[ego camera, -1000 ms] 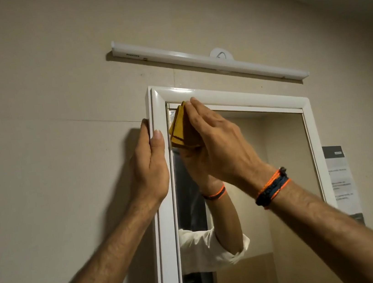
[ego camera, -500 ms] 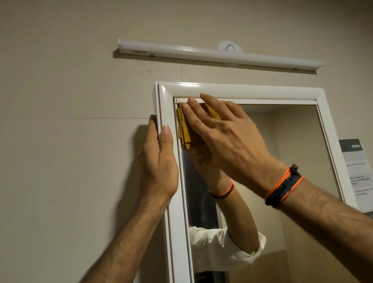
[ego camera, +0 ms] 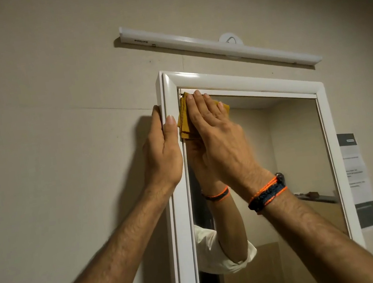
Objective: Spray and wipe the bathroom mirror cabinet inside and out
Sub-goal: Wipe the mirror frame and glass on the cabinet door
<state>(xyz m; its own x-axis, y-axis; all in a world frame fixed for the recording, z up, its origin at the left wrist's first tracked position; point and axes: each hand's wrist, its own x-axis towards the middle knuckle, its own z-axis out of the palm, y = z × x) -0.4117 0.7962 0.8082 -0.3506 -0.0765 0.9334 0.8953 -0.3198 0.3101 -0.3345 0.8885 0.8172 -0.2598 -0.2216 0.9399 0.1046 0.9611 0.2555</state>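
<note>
The mirror cabinet [ego camera: 245, 86] has a glossy white frame and hangs on a beige wall. Its mirror [ego camera: 297, 154] reflects my arm and a white sleeve. My left hand [ego camera: 162, 154] grips the frame's left edge, fingers behind it and thumb on the front. My right hand [ego camera: 214, 127] lies flat, fingers straight, pressing a folded yellow cloth [ego camera: 184, 122] against the glass in the top left corner. Most of the cloth is hidden under the hand.
A long white light bar [ego camera: 215, 46] is fixed to the wall just above the cabinet. A printed paper notice [ego camera: 357, 179] is stuck to the wall right of the frame. Beige wall stretches out to the left.
My right hand went from holding the cloth off the glass to pressing it flat into the mirror's top left corner. The left hand has kept its hold on the frame.
</note>
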